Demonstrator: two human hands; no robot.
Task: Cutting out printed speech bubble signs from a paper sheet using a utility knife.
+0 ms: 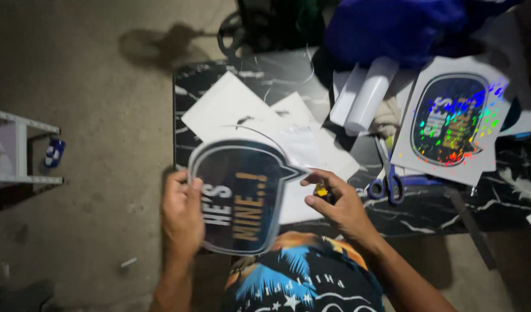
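My left hand (181, 211) grips the left edge of a dark speech-bubble-shaped cut-out (242, 196) with white and gold lettering and a pale border, held tilted over the table's front edge. At the bubble's pointed tip, my right hand (340, 202) pinches it, with a small yellow object (321, 189) tucked under the fingers. A thin white trimmed strip (259, 132) curls up off the bubble's top edge.
A black marbled table (427, 211) carries white sheets (230, 107), blue-handled scissors (388, 182), white rolls (366, 95) and a holographic printed sheet (453, 118). A blue cloth (392, 26) lies at the back. A white frame (20, 150) stands on the concrete floor at left.
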